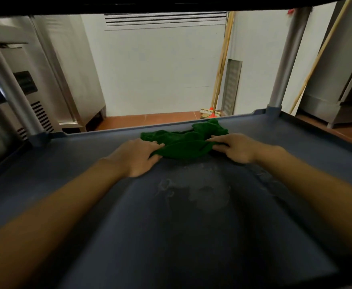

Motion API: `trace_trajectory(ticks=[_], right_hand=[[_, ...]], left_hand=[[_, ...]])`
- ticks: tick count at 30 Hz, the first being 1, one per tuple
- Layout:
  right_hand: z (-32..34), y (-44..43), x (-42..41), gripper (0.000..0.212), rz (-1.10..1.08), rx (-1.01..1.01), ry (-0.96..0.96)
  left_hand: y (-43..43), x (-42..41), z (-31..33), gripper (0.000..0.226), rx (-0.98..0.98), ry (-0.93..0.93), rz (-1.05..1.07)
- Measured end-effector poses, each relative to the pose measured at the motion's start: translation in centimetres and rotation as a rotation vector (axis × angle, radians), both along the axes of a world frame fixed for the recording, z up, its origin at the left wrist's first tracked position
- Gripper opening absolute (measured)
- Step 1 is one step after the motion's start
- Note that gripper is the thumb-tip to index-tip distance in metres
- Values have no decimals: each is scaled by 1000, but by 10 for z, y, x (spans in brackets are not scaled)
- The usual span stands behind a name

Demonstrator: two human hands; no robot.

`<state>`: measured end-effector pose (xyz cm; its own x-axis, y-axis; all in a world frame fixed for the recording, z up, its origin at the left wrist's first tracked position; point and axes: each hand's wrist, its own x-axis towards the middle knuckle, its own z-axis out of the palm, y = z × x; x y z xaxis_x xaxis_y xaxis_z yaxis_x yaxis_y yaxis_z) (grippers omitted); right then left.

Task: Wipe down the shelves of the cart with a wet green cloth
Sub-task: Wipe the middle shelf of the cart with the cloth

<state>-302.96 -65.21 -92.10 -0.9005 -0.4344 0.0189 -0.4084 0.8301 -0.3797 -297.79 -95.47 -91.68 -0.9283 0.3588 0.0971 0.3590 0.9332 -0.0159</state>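
Note:
A crumpled green cloth (183, 140) lies near the far edge of a dark blue-grey cart shelf (87, 195). My left hand (137, 156) pinches the cloth's left end between thumb and fingers. At the cloth's right end, my right hand (236, 148) grips it with its fingers on top. Both forearms reach across the shelf from the near side. Pale wet streaks (200, 188) mark the shelf just in front of the cloth.
Grey upright posts stand at the shelf's far left (14, 94) and far right (285, 65) corners, and another shelf (171, 4) hangs overhead. Beyond are a steel refrigerator (52, 76), a white wall, broom handles (221, 65) and red floor tiles.

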Motion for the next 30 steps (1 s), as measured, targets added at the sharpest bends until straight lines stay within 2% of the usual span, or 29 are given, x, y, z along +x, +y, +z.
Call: trace_trajectory(ticks=[8,23,30], right_hand=[[5,7,32,38,-22,20,25],[11,18,105,33,0,107,49],[10,24,142,34,14,127,91]], left_hand=[[7,27,2,49,25,-124,40],[21,94,5,40,44,-160,103],[23,127,3,46,59,-132,109]])
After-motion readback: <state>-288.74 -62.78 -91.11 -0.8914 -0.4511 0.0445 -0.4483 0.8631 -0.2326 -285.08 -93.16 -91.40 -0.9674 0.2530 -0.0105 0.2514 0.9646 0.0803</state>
